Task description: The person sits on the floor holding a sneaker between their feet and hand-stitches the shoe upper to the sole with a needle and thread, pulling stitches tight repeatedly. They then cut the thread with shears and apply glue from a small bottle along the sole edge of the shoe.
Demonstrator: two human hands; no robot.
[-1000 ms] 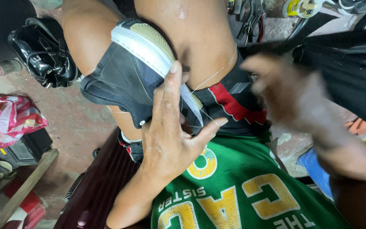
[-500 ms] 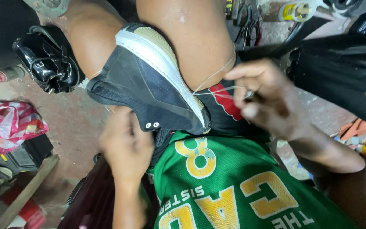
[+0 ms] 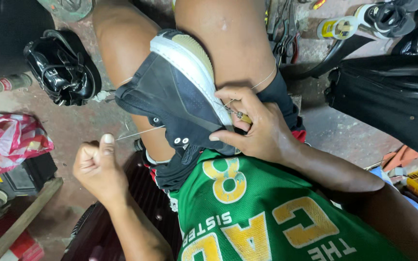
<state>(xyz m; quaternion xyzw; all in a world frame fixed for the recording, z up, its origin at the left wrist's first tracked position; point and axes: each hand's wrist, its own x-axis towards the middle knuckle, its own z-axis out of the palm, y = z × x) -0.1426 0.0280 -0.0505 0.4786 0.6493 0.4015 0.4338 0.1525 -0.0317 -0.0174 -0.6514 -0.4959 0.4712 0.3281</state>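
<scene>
A dark sneaker (image 3: 180,104) with a white sole is lying wedged between the person's bare knees, sole edge turned up. The right hand (image 3: 260,128) is pressing against that sole edge, its grip pinching a small awl or needle tool (image 3: 242,116) at the seam. The left hand (image 3: 97,164) is clenching into a fist out to the side, pulling a thin thread (image 3: 139,133) taut from the upper. The shoe looks light, with a soft cloth upper and a stiffer rubber sole, so the sole rim seems the firmest place to hold. A glossy black shoe (image 3: 61,67) is resting on the floor (image 3: 88,123) nearby, beside a red-and-white plastic bag (image 3: 6,142).
</scene>
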